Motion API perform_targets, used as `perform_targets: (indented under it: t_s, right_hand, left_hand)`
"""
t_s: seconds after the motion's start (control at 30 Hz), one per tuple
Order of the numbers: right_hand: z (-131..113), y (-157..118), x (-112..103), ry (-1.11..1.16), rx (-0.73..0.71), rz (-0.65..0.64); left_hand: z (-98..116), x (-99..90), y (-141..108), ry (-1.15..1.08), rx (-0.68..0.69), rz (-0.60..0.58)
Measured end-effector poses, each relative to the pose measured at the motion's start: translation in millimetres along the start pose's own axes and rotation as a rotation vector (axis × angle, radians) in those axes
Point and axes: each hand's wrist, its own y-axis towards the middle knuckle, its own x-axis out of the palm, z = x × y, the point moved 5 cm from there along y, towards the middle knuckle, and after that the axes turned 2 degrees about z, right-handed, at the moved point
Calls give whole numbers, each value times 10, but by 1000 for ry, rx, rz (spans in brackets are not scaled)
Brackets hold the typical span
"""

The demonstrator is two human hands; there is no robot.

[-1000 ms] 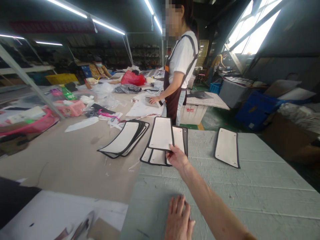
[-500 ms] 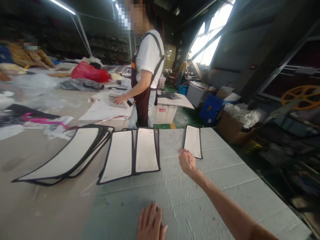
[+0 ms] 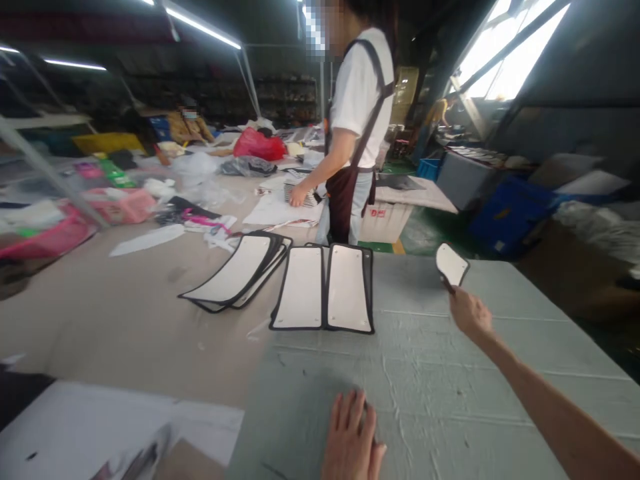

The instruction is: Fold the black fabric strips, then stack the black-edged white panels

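My right hand (image 3: 471, 312) reaches out over the far right of the table and pinches the near edge of a white panel with black edging (image 3: 451, 265), which looks curled and lifted at that edge. My left hand (image 3: 352, 437) lies flat on the grey-green table covering (image 3: 425, 387), fingers stretched out, holding nothing. Ahead of it two similar panels lie side by side, a left panel (image 3: 301, 287) and a right panel (image 3: 349, 287), each over darker pieces. Farther left a fanned stack of such panels (image 3: 233, 270) rests on the table, its near end curving to the left.
Across the table a person in a dark apron (image 3: 357, 113) handles a striped stack. A red plastic bag (image 3: 259, 144) and pink baskets (image 3: 125, 204) stand at left. White sheets (image 3: 200, 420) lie at front left. A blue bin (image 3: 505, 217) stands beyond the right edge.
The view has turned left, so everything appears farther right. The panel at my right hand lay flat before and is now bent up. My left hand stays flat on the table.
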Motion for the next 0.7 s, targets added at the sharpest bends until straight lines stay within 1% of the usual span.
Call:
perform_targets:
  t_s: [0.07, 0.13, 0.2, 0.23, 0.27, 0.3, 0.37, 0.4, 0.43, 0.47, 0.5, 0.53, 0.57, 0.6, 0.63, 0.7]
  right_hand:
    - [-203, 66, -198, 8, 69, 16]
    - [-541, 27, -421, 39, 66, 37]
    - [-991, -109, -610, 80, -47, 68]
    - [-1234, -205, -679, 93, -130, 93]
    - [-1476, -312, -727, 99, -221, 120]
    - [-1712, -427, -752, 94, -316, 147]
    - [-2147, -656, -728, 54, -491, 179]
    - [-2341, -764, -681, 26, -563, 175]
    - [-2515, -864, -614, -1, -622, 158]
    - [-2670, -958, -532, -20, -673, 130]
    - [-2802, -1047, -440, -26, -717, 95]
    - [-2908, -1132, -340, -22, -757, 51]
    - [-2987, -1212, -231, -15, -794, -3]
    - [-3036, -1287, -124, -5, -830, -57]
    - [-3060, -1359, -27, 3, -865, -101]
    - [-3039, -1483, 106, 6, -934, -132]
  left_hand:
    - [19, 30, -11, -73, -58, -7]
    - [43, 73, -40, -165, -106, -2]
    - [40, 61, -62, -340, -181, 28]
    - [-6, 21, -62, -462, -264, 48]
    - [-94, -37, -54, -603, -388, 60]
    - [-225, -115, -42, -754, -544, 71]
    - [-616, -327, -18, -1033, -935, 109]
    - [-865, -485, 9, -1131, -1082, 197]
    - [-1168, -674, 17, -1174, -1235, 389]
    - [-1485, -852, -4, -1178, -1390, 630]
    - [-1785, -992, -43, -1137, -1547, 842]
    - [-2066, -1089, -28, -1082, -1602, 920]
    - [-2321, -1129, -3, -1056, -1641, 953]
    - [-2542, -1120, 23, -1051, -1673, 974]
    - [-2727, -1072, 57, -1062, -1688, 979]
    - [-2984, -905, 131, -1097, -1699, 989]
